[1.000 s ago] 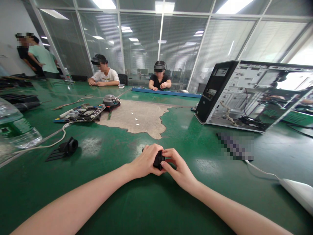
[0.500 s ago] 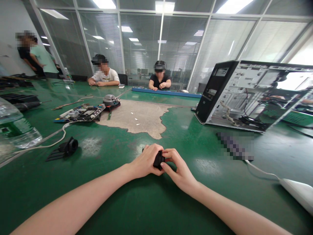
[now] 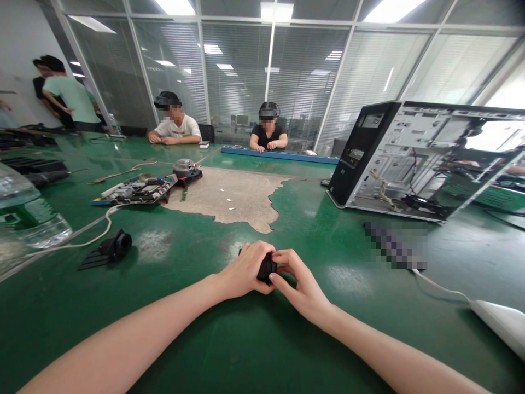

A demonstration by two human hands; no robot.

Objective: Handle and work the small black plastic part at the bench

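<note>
A small black part [image 3: 266, 268] sits between both my hands, low over the green table [image 3: 254, 339]. My left hand [image 3: 245, 271] is curled round its left side with the fingers closed over the top. From the right, my right hand [image 3: 299, 284] pinches the part with thumb and fingers. Most of the part is hidden by my fingers.
An open computer case [image 3: 414, 158] lies at the right, a circuit board [image 3: 135, 191] and a round fan [image 3: 184, 167] at the left. A black clip on a white cable [image 3: 115, 246] and a water bottle [image 3: 24, 219] lie nearer left. Two people sit across the table; others stand far left.
My hands and the black part have stayed where they were. Only the people standing at the far left have shifted a little.
</note>
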